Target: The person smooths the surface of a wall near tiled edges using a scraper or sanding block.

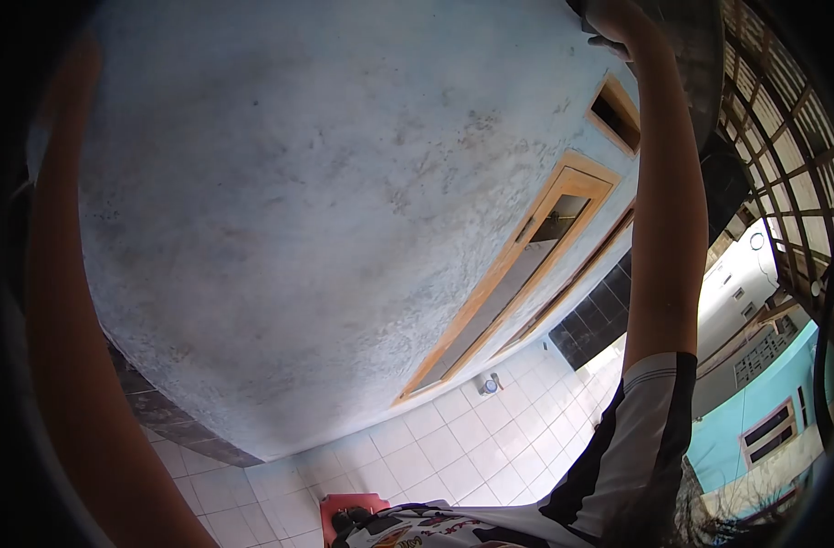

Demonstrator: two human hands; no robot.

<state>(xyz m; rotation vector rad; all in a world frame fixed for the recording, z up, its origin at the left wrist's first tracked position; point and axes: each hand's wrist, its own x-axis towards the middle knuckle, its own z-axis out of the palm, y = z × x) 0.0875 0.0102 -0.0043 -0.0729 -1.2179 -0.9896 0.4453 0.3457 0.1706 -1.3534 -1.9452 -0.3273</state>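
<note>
Both my arms reach up along a pale blue, scuffed wall (280, 210). My right hand (615, 22) is at the top edge, high by the wall. Its fingers look curled beside a dark thing (579, 9), which is cut off and too little seen to name. At the upper left, my left hand (77, 66) is dim and blurred against the wall's edge. Its fingers cannot be made out, nor whether anything is in them.
Below, my feet are on a red stool (371, 500) over white floor tiles (435, 447). A small container (488, 386) stands on the tiles near the wall. A wood-framed door (517, 274) and a small framed opening (616, 114) are set in the wall. Roof slats (786, 119) show at right.
</note>
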